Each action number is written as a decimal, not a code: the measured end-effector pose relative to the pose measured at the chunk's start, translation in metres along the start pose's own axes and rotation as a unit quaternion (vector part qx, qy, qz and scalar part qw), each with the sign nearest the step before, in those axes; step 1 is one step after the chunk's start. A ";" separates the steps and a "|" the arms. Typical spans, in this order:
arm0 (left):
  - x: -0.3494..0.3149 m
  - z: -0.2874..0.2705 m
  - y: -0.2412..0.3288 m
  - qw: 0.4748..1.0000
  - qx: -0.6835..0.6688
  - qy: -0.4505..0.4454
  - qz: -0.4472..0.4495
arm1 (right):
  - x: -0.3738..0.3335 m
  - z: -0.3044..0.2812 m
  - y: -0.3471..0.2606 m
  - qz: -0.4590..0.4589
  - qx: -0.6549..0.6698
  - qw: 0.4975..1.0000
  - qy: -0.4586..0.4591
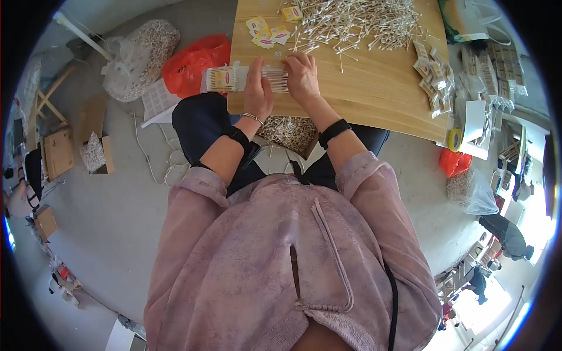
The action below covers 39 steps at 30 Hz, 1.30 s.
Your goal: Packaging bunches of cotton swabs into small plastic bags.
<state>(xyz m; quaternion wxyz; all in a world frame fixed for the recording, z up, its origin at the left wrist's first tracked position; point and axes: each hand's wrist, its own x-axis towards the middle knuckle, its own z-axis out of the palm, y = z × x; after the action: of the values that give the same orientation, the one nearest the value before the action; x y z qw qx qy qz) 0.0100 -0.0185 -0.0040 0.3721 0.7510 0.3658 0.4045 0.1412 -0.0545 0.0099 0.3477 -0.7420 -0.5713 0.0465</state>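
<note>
A row of cotton swabs (276, 79) lies between my hands at the near edge of the wooden table. My left hand (258, 90) closes on the row's left end, its thumb lying along the swabs. Curled fingers of my right hand (302, 77) grip the right end; the fingertips are partly hidden. Left of my left hand, a clear plastic pack (222, 78) of swabs with a yellow card overhangs the table's left edge. Beyond my hands, several yellow-and-white cards (266, 32) lie scattered, with a small stack of cards (291, 14) next to them.
A big heap of loose swabs (363, 23) covers the table's far part. Filled packs (434, 76) are piled at its right edge. An open box of swabs (290, 131) sits below the near edge, between my legs. A red bag (199, 64) stands left; yellow tape (454, 139) lies right.
</note>
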 end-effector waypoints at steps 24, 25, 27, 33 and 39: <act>0.002 -0.009 0.001 0.999 -0.032 -0.016 0.021 | -0.021 0.010 -0.024 0.187 0.388 0.896 0.112; 0.002 -0.008 0.001 0.999 -0.027 -0.023 0.038 | -0.020 0.012 -0.025 0.161 0.393 0.896 0.129; 0.002 -0.006 0.002 0.999 -0.034 -0.028 0.029 | -0.020 0.017 -0.027 0.135 0.398 0.896 0.146; 0.000 -0.005 0.001 0.999 -0.025 -0.015 0.023 | -0.023 0.020 -0.027 0.146 0.415 0.889 0.128; 0.001 -0.003 -0.002 0.999 -0.030 0.011 0.021 | -0.027 0.005 -0.011 0.154 0.422 0.875 0.179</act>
<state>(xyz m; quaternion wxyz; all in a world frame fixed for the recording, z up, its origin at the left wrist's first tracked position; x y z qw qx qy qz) 0.0071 -0.0159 -0.0039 0.3818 0.7424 0.3423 0.4312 0.1203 -0.0751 0.0036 0.7125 -0.5989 -0.3044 0.2024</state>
